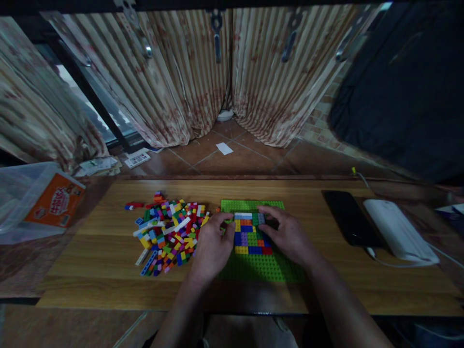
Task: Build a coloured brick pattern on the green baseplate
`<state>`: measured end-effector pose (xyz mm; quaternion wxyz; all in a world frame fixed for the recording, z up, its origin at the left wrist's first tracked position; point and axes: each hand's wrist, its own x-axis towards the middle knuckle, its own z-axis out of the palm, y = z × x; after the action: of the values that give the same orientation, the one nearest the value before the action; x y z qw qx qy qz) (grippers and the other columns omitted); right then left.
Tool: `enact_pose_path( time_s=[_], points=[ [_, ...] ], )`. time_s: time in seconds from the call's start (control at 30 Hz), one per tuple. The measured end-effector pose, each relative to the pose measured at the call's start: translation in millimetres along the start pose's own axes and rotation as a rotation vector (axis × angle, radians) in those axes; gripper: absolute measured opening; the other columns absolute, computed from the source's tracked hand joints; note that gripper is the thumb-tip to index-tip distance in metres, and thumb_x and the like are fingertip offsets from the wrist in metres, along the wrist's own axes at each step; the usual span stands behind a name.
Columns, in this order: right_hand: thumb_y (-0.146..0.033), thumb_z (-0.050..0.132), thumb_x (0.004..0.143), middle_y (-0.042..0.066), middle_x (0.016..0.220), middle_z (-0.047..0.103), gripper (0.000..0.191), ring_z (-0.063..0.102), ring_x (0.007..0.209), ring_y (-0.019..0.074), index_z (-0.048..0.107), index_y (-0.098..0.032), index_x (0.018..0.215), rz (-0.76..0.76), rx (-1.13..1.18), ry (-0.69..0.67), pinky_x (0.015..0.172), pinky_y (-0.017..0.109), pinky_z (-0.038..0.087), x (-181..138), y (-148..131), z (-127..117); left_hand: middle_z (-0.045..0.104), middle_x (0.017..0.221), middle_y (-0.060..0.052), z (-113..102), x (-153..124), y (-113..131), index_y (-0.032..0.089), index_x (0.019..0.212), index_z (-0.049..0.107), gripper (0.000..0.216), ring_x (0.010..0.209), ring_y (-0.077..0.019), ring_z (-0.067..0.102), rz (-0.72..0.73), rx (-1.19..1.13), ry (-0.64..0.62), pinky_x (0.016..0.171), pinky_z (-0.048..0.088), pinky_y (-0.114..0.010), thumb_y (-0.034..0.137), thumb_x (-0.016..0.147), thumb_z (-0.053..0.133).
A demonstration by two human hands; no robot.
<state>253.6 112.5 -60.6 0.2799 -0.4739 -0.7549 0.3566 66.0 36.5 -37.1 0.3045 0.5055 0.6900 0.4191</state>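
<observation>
A green studded baseplate [264, 273] lies on the table, carrying a block of multicoloured toy bricks [244, 238] set close together. My left hand [213, 241] is at the left edge of these bricks, its index finger and thumb apart at the fingertips. On the opposite side, my right hand [288, 234] reaches over the upper right bricks with thumb and index finger spread. No loose brick shows in either hand. Whether the fingertips press on the bricks is hard to see. Left of my left hand lies a heap of loose toy bricks [174, 232] in many colours.
A black phone [351, 217] and a white power bank [400, 232] with a cable lie on the wooden table [101, 261] at right. A clear plastic bin [29, 174] with an orange packet [54, 200] stands at left. Striped curtains [181, 72] hang behind.
</observation>
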Motion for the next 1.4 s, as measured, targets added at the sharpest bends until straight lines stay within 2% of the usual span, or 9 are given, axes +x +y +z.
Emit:
enact_pose_path(
  time_s=[0.3,0.6,0.73,0.9,1.23,1.4],
  points=[
    [-0.022,0.068,0.076,0.006,0.107,0.073,0.046,0.069,0.088,0.0195,0.066,-0.024,0.121,0.047,-0.028,0.018,0.082,0.038,0.056,0.9,-4.5,-12.4,0.074,0.09,-0.007,-1.0,0.1,-0.9,0.016,0.107,0.07,0.024,0.076,-0.0177,0.069,0.0,0.014,0.012,0.067,0.052,-0.027,0.021,0.088,0.055],
    [-0.026,0.053,0.087,0.007,0.109,0.075,0.03,0.07,0.097,0.0233,0.07,-0.023,0.111,0.03,-0.01,0.154,0.092,0.045,0.053,3.3,12.5,-14.5,0.074,0.09,-0.006,-0.2,0.5,-0.3,0.017,0.108,0.07,0.025,0.075,-0.017,0.069,0.016,0.041,0.012,0.067,0.052,-0.027,0.021,0.088,0.055],
    [-0.031,0.057,0.086,0.008,0.111,0.074,0.033,0.07,0.092,0.0225,0.068,-0.022,0.116,0.058,-0.028,0.075,0.086,0.042,0.055,2.8,7.4,-14.2,0.074,0.096,-0.008,1.1,0.9,0.8,0.016,0.108,0.07,0.025,0.079,-0.018,0.069,0.004,0.036,-0.004,0.069,0.053,-0.027,0.02,0.089,0.054],
    [-0.032,0.062,0.085,0.009,0.121,0.067,0.038,0.068,0.097,0.0214,0.064,-0.022,0.122,-0.02,-0.039,-0.05,0.086,0.04,0.054,1.1,2.1,-11.2,0.074,0.096,-0.007,1.7,0.8,0.2,0.017,0.107,0.07,0.024,0.08,-0.0178,0.069,0.022,0.028,0.007,0.07,0.053,-0.027,0.02,0.088,0.055],
    [-0.027,0.056,0.09,0.006,0.108,0.067,0.02,0.065,0.099,0.0204,0.068,-0.022,0.105,-0.086,-0.081,-0.052,0.092,0.04,0.051,3.3,4.3,-15.6,0.074,0.091,-0.005,1.0,-0.2,2.5,0.018,0.101,0.069,0.019,0.077,-0.0168,0.069,0.019,0.029,0.002,0.069,0.052,-0.026,0.019,0.088,0.055],
    [-0.029,0.054,0.092,0.008,0.109,0.067,0.022,0.064,0.102,0.0218,0.069,-0.021,0.105,-0.114,-0.11,-0.07,0.095,0.042,0.049,4.6,5.8,-19.1,0.074,0.096,-0.007,2.7,-0.5,3.2,0.017,0.102,0.069,0.02,0.078,-0.0177,0.069,0.032,0.039,-0.002,0.069,0.052,-0.027,0.02,0.088,0.055]
  ],
)
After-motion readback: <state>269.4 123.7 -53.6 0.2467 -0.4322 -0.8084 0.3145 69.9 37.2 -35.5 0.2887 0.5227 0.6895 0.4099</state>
